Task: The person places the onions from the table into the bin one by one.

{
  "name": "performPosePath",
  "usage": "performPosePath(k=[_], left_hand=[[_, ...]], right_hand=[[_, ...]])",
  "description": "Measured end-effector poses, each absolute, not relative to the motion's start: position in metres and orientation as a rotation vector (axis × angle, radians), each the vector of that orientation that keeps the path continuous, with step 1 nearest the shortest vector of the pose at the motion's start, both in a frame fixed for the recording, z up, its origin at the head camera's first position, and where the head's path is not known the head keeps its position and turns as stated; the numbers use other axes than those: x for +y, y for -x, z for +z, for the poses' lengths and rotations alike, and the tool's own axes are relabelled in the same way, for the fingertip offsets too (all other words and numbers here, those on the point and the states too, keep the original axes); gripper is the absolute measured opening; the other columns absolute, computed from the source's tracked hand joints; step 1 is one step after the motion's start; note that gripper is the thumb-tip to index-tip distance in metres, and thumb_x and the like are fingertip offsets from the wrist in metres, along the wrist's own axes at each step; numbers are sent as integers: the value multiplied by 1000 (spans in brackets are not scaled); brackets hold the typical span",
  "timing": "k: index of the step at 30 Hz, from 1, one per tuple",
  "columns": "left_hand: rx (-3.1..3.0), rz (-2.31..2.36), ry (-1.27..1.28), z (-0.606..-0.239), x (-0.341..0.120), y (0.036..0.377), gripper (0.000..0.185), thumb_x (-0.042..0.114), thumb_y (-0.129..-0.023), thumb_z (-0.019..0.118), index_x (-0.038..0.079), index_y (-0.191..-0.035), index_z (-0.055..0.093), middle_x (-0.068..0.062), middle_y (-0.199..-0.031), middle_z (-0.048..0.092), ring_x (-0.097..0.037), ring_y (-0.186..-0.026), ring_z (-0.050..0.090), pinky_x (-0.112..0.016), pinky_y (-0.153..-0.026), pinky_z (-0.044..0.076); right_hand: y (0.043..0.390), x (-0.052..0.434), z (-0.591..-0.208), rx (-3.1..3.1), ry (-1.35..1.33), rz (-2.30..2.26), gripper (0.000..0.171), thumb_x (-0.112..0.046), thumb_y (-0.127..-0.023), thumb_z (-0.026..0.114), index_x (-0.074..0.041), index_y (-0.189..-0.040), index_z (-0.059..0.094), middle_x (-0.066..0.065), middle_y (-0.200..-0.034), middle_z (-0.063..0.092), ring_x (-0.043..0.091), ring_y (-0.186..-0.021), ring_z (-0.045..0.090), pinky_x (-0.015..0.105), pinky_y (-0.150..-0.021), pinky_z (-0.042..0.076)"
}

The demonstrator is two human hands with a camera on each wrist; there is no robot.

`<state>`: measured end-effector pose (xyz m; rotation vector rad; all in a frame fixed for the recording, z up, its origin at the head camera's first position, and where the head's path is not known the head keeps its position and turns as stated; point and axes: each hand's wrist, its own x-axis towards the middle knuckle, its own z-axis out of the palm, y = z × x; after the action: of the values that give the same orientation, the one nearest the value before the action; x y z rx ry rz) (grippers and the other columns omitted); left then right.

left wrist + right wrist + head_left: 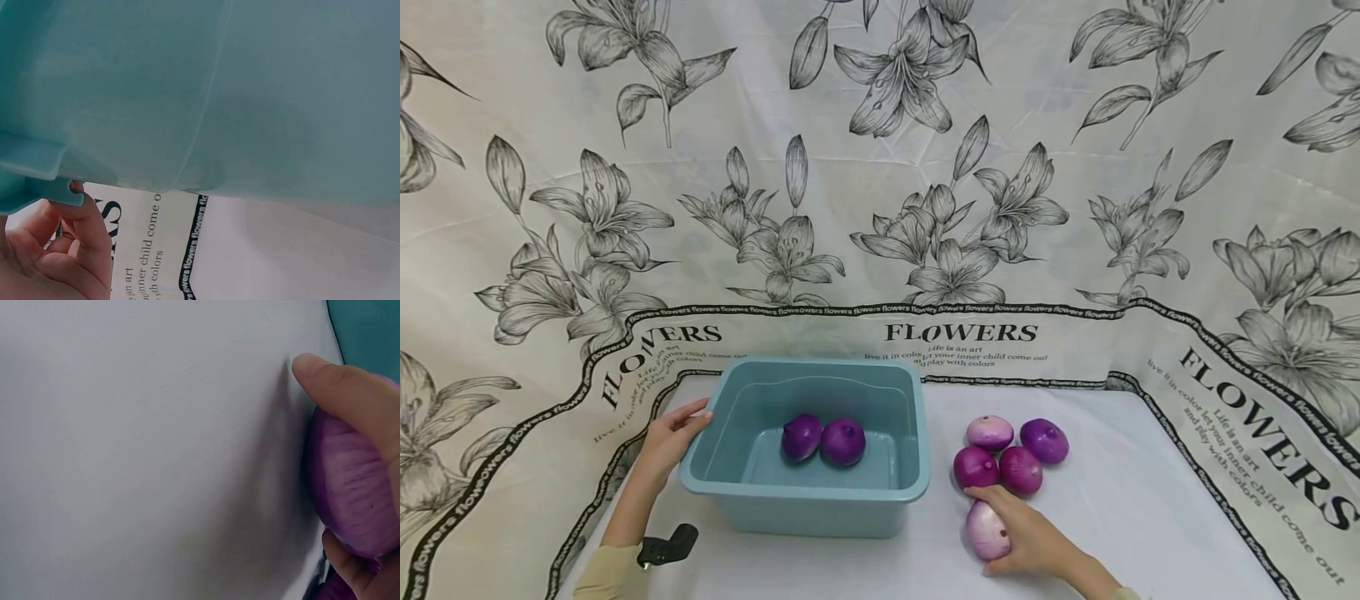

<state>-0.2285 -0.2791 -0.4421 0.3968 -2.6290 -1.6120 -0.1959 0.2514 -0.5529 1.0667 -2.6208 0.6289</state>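
Observation:
My left hand (667, 442) grips the left rim of a blue-green plastic basin (805, 508); in the left wrist view its fingers (87, 240) curl under the rim. Two purple onions, a left one (801, 437) and a right one (843, 442), lie on the basin floor. To the right of the basin, my right hand (1033, 533) holds a pale purple-and-white onion (987, 531) between thumb and fingers. The right wrist view shows this onion (356, 481) close up, partly hidden by the hand. I cannot tell whether it touches the table.
Just beyond my right hand sits a cluster of several onions: a pale one (989, 432), a dark purple one (1044, 441) and two reddish ones, left (974, 469) and right (1021, 471). White cloth (1120, 467) covers the table, with a flower-printed curtain (910, 208) behind.

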Motion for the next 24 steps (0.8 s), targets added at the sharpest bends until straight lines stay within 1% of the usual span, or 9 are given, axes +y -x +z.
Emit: performPosePath(k=[2,5,8,13,19,24], left_hand=[[-2626,-1611,-398,-442,-279,228,57,36,-96,57,3,-141,46,-18,-118,62,-5,-85,56,-22,-71,46],[-2617,-1612,-400,-442,-279,228,56,34,-96,57,2,-141,47,-16,-115,63,-3,-83,55,-22,-71,47],[-2610,-1617,-396,-443,-279,228,54,33,-96,57,2,-140,48,-13,-112,64,-3,-82,54,-23,-71,47],[-2608,-1620,-393,-443,-279,228,54,34,-96,58,3,-140,48,-10,-109,64,-4,-82,54,-23,-71,46],[-2608,-1622,-397,-443,-279,228,55,35,-96,58,3,-140,48,-11,-111,64,-3,-83,54,-23,-71,46],[-2610,-1617,-402,-443,-279,228,55,35,-96,58,3,-140,48,-12,-112,63,-3,-83,54,-23,-71,46]], right_hand=[[196,249,-551,-2628,-1060,621,104,-40,-45,93,-11,-134,48,-2,-126,55,15,-111,58,36,-88,52],[197,246,-548,-2620,-1068,655,98,-39,-44,94,-8,-126,51,-4,-119,57,12,-105,60,34,-87,52],[200,243,-548,-2597,-1096,659,93,-44,-45,93,-9,-122,54,-7,-116,57,9,-103,59,33,-86,52],[203,238,-551,-2566,-1135,549,94,-52,-47,90,-14,-126,57,-6,-122,57,12,-108,58,38,-87,52],[205,235,-552,-2592,-1124,464,103,-57,-45,88,-19,-133,53,-3,-128,58,14,-115,56,41,-89,50],[205,233,-550,-2645,-1110,463,105,-56,-44,88,-16,-134,51,-2,-128,58,15,-116,56,43,-91,50]])
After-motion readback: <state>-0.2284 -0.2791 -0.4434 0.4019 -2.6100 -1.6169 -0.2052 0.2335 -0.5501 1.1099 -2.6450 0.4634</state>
